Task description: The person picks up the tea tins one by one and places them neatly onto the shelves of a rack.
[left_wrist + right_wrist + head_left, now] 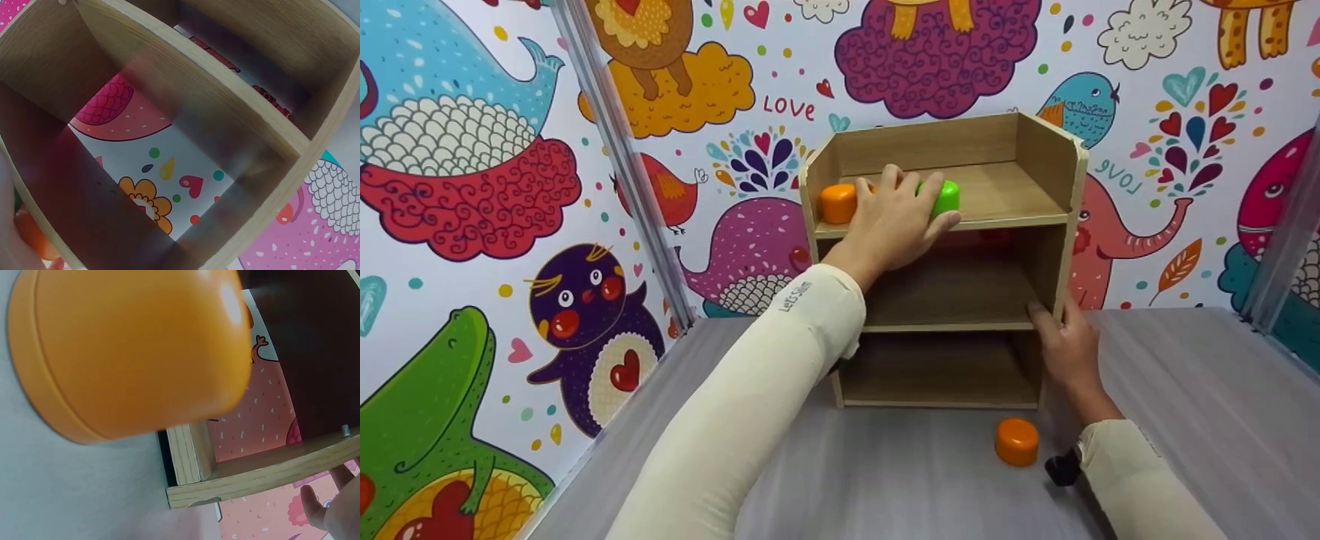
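A small wooden shelf unit (960, 328) with three tiers stands on the grey table. My left hand (892, 225) reaches over its top tier, fingers and thumb around a green rounded plastic cylinder (949, 196) that is partly hidden. To the left of that hand sits an orange rounded cylinder (838, 204), and a bit more orange shows between the fingers. The left wrist view has an orange piece (36, 239) beside the hand at the lower left. My right hand (1066, 341) grips the unit's right side panel, thumb at its front edge.
Another orange cylinder (1017, 442) stands on the table (885, 472) in front of the unit, near the right forearm. It looms large in the right wrist view. Walls printed with cartoon animals (750, 247) close in the back and left, with metal posts (622, 150) at the corners.
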A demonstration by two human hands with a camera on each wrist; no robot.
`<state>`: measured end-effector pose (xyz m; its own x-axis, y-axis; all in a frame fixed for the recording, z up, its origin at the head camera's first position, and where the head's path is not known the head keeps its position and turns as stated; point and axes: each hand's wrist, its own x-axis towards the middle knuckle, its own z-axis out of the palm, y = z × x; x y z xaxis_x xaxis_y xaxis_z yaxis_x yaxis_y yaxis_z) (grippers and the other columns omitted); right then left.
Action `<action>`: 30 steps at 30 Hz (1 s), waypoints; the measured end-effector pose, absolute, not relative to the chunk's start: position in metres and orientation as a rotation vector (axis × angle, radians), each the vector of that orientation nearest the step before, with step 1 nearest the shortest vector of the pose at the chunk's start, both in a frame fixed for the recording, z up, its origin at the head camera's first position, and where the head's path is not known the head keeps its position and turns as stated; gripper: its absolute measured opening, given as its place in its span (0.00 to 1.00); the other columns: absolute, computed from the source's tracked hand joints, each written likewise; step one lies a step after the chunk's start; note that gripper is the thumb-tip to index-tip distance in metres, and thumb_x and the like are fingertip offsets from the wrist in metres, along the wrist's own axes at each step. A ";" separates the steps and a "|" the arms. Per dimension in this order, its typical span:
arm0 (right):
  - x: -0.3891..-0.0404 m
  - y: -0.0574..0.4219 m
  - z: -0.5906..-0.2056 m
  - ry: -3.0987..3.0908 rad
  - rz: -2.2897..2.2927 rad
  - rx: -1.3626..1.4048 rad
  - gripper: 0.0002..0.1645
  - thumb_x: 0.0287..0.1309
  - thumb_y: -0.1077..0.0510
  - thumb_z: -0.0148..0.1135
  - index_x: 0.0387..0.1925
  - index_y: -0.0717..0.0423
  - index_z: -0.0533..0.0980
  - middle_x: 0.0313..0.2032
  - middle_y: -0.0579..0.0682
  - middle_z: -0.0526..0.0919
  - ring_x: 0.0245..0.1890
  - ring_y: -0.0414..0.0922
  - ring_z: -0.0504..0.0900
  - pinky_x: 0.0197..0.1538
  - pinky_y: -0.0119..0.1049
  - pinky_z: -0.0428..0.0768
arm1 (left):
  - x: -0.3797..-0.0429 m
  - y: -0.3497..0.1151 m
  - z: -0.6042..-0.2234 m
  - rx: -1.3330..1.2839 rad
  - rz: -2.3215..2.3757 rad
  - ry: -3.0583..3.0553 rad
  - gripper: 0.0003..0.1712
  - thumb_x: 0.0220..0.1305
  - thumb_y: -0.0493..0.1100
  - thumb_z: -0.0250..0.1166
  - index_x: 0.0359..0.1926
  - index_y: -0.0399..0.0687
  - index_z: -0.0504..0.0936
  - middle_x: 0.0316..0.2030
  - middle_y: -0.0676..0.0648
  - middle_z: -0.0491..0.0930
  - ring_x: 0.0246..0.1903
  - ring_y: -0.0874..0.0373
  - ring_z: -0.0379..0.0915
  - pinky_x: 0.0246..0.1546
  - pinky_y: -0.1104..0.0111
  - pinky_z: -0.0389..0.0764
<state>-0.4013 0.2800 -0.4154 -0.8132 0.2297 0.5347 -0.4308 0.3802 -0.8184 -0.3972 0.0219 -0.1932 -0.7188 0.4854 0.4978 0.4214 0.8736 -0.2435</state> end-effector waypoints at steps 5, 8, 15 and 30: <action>-0.401 0.279 -0.414 -2.058 1.471 0.178 0.37 0.72 0.40 0.54 0.77 0.40 0.60 0.70 0.57 0.70 0.64 0.63 0.76 0.65 0.67 0.70 | -0.397 0.023 -0.195 -0.634 0.127 -2.499 0.41 0.75 0.73 0.39 0.79 0.59 0.53 0.69 0.48 0.70 0.69 0.48 0.58 0.67 0.39 0.59; -0.401 0.279 -0.413 -2.054 1.481 0.185 0.37 0.72 0.40 0.54 0.77 0.40 0.59 0.71 0.56 0.69 0.65 0.62 0.75 0.66 0.66 0.70 | -0.396 0.024 -0.196 -0.619 0.107 -2.492 0.42 0.75 0.72 0.39 0.81 0.60 0.47 0.71 0.46 0.66 0.72 0.48 0.55 0.69 0.38 0.56; -0.400 0.280 -0.414 -2.046 1.474 0.178 0.37 0.72 0.40 0.54 0.77 0.42 0.60 0.68 0.56 0.72 0.63 0.60 0.76 0.66 0.65 0.71 | -0.392 0.027 -0.205 -0.601 0.163 -2.277 0.41 0.77 0.69 0.40 0.81 0.59 0.47 0.72 0.44 0.63 0.73 0.47 0.52 0.68 0.37 0.55; -0.398 0.279 -0.415 -2.059 1.470 0.171 0.37 0.72 0.41 0.54 0.77 0.40 0.59 0.68 0.56 0.72 0.63 0.59 0.76 0.65 0.65 0.71 | -0.366 0.046 -0.253 -0.767 0.197 -1.833 0.26 0.80 0.55 0.41 0.69 0.54 0.70 0.66 0.46 0.72 0.68 0.49 0.61 0.64 0.39 0.55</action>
